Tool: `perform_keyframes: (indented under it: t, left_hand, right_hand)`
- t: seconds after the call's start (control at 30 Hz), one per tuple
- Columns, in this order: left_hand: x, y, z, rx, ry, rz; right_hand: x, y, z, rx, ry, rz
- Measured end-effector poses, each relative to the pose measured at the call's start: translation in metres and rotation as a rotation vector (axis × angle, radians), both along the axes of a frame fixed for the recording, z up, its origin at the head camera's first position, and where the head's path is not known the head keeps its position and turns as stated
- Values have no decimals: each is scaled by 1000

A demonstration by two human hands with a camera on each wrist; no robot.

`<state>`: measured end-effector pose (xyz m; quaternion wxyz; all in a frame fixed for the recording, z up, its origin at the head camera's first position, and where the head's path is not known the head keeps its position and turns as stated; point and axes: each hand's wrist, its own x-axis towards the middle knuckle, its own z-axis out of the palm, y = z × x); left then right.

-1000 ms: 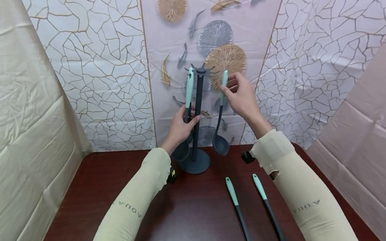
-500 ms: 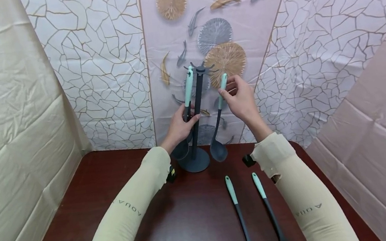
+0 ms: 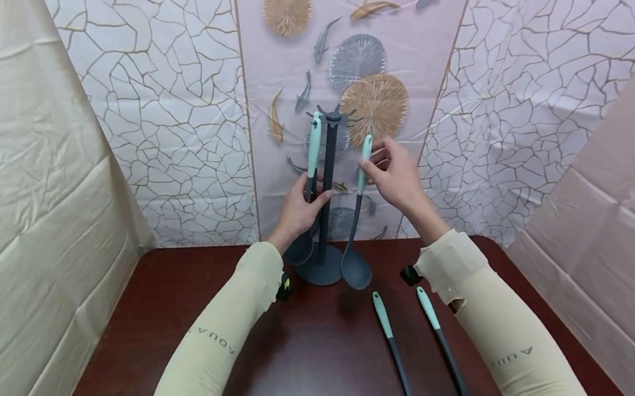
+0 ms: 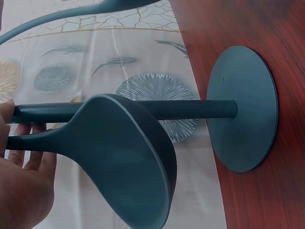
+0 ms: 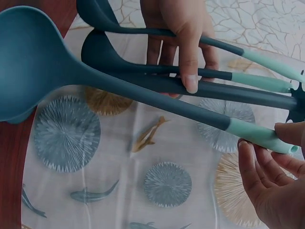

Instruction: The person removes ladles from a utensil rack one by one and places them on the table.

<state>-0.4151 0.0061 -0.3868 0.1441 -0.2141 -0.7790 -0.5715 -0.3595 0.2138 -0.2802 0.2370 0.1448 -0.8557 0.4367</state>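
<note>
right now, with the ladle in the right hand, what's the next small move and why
I'd probably lower the ladle to the table, beside the two mint-handled utensils lying there: the right hand pinches its mint handle, whose end is off the utensil stand and has dropped over the last second, while the left hand grips the stand.

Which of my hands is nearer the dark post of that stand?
Left. Your left hand grips the post; your right hand is apart from it, to the right, holding a ladle.
</note>
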Motion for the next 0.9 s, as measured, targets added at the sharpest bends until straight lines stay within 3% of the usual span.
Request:
perform_keyframes:
  t: [0.27, 0.53, 0.9]
  left_hand:
    - [-1, 0, 0, -7, 2, 16]
    - [0, 1, 1, -26, -12, 33]
    - [-1, 1, 0, -24, -4, 29]
  right_hand:
    - [7, -6, -4, -106, -36, 86]
    - [15, -10, -6, -88, -29, 89]
    - [13, -10, -14, -77, -27, 103]
